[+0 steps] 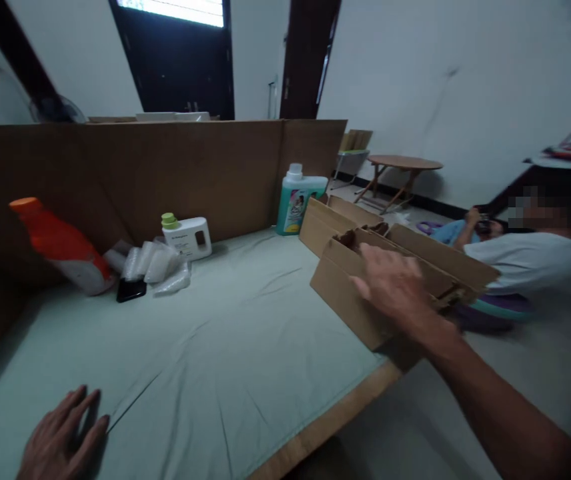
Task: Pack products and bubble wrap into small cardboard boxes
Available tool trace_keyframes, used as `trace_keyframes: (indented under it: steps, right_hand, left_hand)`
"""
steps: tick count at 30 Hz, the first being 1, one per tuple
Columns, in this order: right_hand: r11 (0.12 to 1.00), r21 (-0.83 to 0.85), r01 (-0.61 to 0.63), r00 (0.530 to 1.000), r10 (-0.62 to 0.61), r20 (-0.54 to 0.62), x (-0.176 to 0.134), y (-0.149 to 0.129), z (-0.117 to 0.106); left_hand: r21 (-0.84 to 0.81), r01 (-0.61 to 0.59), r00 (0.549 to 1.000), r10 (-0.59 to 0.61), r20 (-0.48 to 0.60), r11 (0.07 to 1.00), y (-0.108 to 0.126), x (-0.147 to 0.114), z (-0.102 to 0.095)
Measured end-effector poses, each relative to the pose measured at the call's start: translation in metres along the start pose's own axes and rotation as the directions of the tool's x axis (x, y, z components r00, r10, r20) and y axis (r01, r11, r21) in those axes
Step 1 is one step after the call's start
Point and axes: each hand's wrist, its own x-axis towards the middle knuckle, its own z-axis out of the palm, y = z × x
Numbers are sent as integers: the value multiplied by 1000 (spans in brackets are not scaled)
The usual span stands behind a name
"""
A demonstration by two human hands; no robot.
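My left hand (65, 433) lies on the pale green cloth-covered table (205, 373), its fingers spread and nothing in it. At the table's right edge stands an open-topped cardboard box (345, 297). My right hand (393, 280) grips its near wall, fingers bent over the rim and thumb on the outer face. The inside of that box is mostly hidden. A second open cardboard box (318, 223) is just behind it. Next to that stands a bottle of blue-green liquid (293, 200) with a whitish cap.
A cardboard screen (190, 173) lines the table's back. Before it are a tilted orange-red bottle (65, 243), a white jug (188, 239) with a green cap, plastic-wrapped rolls (153, 262) and a black flat object (131, 290). A person (530, 257) sits on the floor at right.
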Motion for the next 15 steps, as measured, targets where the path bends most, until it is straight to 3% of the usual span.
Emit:
trace_keyframes:
  steps: [3,6,8,11,13,15]
  right_hand:
    - [981,-190,-29,995,47,90,-5,31,5]
    - [984,-152,96,995,-91,37,-7,21,16]
    - [962,-66,264,961,-268,-66,-5,-5,15]
    - [868,89,489,868,-474,-148,-4,-63,-3]
    - [779,228,584,811,-568,-139,-5,-101,-21]
    - [643,370,671,734,-649,-202,-9,-128,-39]
  left_hand:
    - [-240,-19,979,-31,-202,971,14,-19,7]
    - [-315,-1,977,-66,-202,949,29,-26,1]
    - [-366,23,979,-95,-180,930,41,-27,-3]
    - [-444,16,981,-100,-168,896,64,-26,-5]
    - [-479,-42,981,-55,-186,877,84,-25,-4]
    - [-501,-118,979,14,-205,857,103,-24,-3]
